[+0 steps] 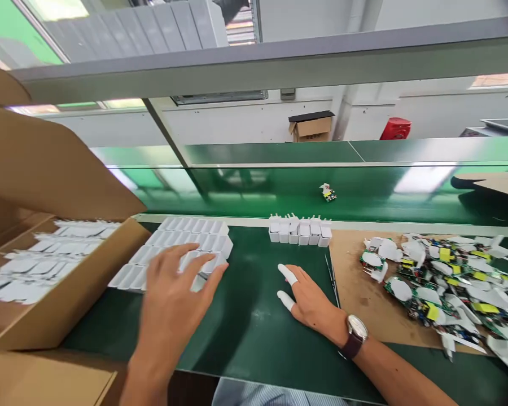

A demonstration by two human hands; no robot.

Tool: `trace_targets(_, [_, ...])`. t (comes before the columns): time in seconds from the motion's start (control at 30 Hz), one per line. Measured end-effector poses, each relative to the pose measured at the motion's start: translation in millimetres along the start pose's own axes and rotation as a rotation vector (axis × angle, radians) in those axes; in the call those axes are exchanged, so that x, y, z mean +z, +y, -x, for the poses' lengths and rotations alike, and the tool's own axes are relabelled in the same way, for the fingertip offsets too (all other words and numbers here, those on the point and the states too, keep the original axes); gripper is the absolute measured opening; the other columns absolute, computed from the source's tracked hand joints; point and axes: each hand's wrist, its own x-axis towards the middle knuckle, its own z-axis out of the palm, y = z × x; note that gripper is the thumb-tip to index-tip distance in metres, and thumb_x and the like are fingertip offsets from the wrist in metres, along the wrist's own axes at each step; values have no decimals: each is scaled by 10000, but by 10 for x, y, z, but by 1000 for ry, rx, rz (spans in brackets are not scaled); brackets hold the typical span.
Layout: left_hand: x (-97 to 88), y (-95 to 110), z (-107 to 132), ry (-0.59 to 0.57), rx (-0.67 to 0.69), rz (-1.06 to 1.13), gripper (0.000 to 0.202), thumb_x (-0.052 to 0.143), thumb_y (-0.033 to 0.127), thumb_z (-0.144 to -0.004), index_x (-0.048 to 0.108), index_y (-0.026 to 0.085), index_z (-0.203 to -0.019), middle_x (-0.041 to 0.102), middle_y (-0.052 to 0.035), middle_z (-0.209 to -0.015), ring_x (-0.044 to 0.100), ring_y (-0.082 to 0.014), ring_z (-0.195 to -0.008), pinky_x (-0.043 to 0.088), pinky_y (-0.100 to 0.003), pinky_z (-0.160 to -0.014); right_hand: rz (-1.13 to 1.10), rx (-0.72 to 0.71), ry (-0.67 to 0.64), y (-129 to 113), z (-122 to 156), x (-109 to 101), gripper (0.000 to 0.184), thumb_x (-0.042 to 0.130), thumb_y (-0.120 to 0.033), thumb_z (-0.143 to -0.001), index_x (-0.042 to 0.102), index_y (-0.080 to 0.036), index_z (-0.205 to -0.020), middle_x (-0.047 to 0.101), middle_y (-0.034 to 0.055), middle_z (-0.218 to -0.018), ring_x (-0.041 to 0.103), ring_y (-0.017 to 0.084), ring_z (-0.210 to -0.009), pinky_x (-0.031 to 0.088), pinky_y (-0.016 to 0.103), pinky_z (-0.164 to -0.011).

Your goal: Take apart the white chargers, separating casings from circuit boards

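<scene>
My left hand (pixel 175 293) hovers at the near right corner of a block of white plastic housings (pixel 182 239) set in rows. Its fingers are spread and curved over the nearest housings; whether they touch one is hard to tell. My right hand (pixel 311 293) rests low over the green mat (pixel 254 316), holding nothing, with white finger cots on two fingertips and the fingers apart. Just right of that hand lie dark tweezers (pixel 332 279). Beyond it stands a short row of white housings (pixel 300 230) with thin wires or pins at their tops.
On the right, a brown board (pixel 349 270) carries a heap of circuit boards with white parts (pixel 444 282). An open cardboard box (pixel 38 324) of white pieces stands at left. One small assembly (pixel 328 192) lies on the green conveyor (pixel 258 192) behind. A metal beam (pixel 254 73) crosses above.
</scene>
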Motion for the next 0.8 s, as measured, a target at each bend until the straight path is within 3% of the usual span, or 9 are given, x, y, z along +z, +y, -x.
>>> trace_targets(0.13, [226, -203, 153, -183, -68, -231, 148, 692, 303, -917, 755, 174, -949, 559, -205, -1369, 439, -457, -1370, 472, -644, -1029, 38, -10, 18, -1, 0, 5, 708, 529, -127, -976, 199, -183, -1600, 585, 202, -1311, 632, 308, -1073, 595, 545, -941])
trace_targets(0.23, [400, -227, 218, -249, -34, -181, 126, 660, 217, -923, 721, 173, -821, 577, -188, -1343, 450, -434, -1360, 484, -619, -1014, 44, -5, 15, -1, -5, 0, 678, 534, -127, -974, 241, -184, -1582, 589, 196, -1316, 640, 307, -1089, 604, 541, -945])
trace_targets(0.37, [535, 33, 100, -292, 130, 67, 125, 623, 193, -953, 682, 191, -842, 616, -127, -1284, 518, -344, -1291, 491, -532, -1032, 47, -22, 31, 3, -7, -12, 656, 533, -127, -978, 262, -194, -1572, 587, 196, -1333, 653, 301, -1101, 611, 538, -949])
trace_targets(0.5, [734, 338, -97, -356, 225, 196, 61, 658, 150, -918, 665, 198, -882, 626, -106, -1281, 550, -322, -1268, 502, -503, -1017, 61, -61, 81, -20, -24, -86, 631, 527, -125, -985, 292, -217, -1563, 609, 176, -1326, 659, 291, -1137, 620, 507, -948])
trace_targets(0.63, [911, 423, -217, -468, 258, 262, 122, 770, 220, -844, 651, 203, -870, 616, -112, -1344, 611, -343, -1212, 549, -500, -936, 97, -80, 243, -16, -73, -285, 560, 536, -123, -995, 379, -233, -1521, 646, 141, -1286, 651, 261, -1176, 608, 449, -975])
trace_targets(0.8, [954, 361, -247, -578, 190, 403, 360, 879, 384, -736, 643, 229, -959, 613, -86, -1378, 683, -316, -1111, 589, -469, -912, 168, -10, 386, 200, -260, -749, 485, 559, -175, -990, 481, -267, -1460, 661, 111, -1272, 657, 245, -1169, 574, 436, -1015])
